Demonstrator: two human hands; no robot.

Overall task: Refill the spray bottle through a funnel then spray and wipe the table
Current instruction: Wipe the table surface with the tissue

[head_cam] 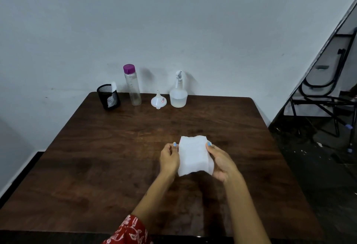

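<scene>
A folded white tissue (194,155) is held above the middle of the dark wooden table (108,147). My left hand (169,159) pinches its left edge and my right hand (222,163) grips its right edge. At the table's far edge stands the clear spray bottle (178,93) with its white trigger head on and liquid in its lower part. A small white funnel (158,100) lies mouth-down just left of it. Further left stands a tall clear water bottle (133,86) with a purple cap.
A black mesh cup (108,96) with white tissue in it stands at the far left corner. A grey wall rises right behind the table. Folded black metal furniture (326,89) leans at the right, past the table's right edge, over dark floor.
</scene>
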